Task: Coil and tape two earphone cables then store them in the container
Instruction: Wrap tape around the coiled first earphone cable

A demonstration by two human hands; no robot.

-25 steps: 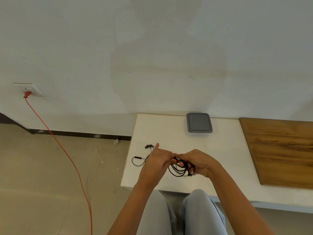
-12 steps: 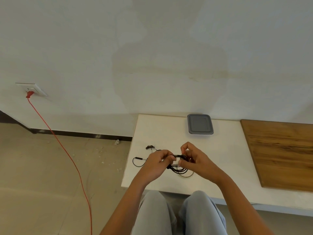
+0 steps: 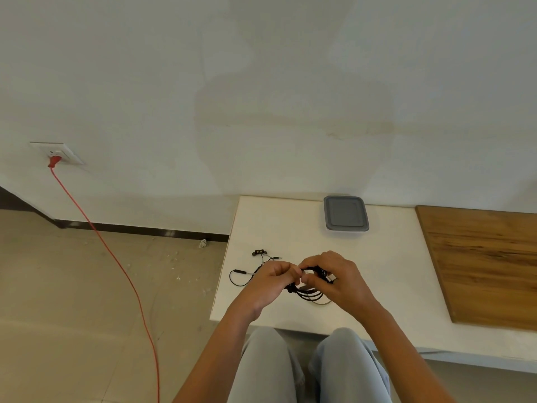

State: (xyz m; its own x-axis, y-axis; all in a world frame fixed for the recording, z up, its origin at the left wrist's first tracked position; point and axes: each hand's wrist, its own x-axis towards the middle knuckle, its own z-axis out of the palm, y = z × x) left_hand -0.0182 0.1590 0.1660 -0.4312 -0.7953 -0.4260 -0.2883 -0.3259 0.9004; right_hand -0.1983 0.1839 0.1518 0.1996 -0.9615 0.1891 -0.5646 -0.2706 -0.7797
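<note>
Socket (image 3: 58,154) upper left, red cord (image 3: 116,257) trailing down the floor, not part of the job. Loose earphone (image 3: 255,266) lies uncoiled on white table (image 3: 290,222) left of centre, likely waiting its turn. Left hand (image 3: 268,282) pinches the black coiled cable (image 3: 308,292) at centre, and right hand (image 3: 340,282) curls round the loops, probably keeping them bunched for taping. No tape visible. Grey container (image 3: 345,213) sits above, well apart, lid on, contents hidden. Wooden board (image 3: 479,263) far right.

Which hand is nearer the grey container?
Right. The right hand is on the camera side of the grey container, almost in line; the left hand is further left.
</note>
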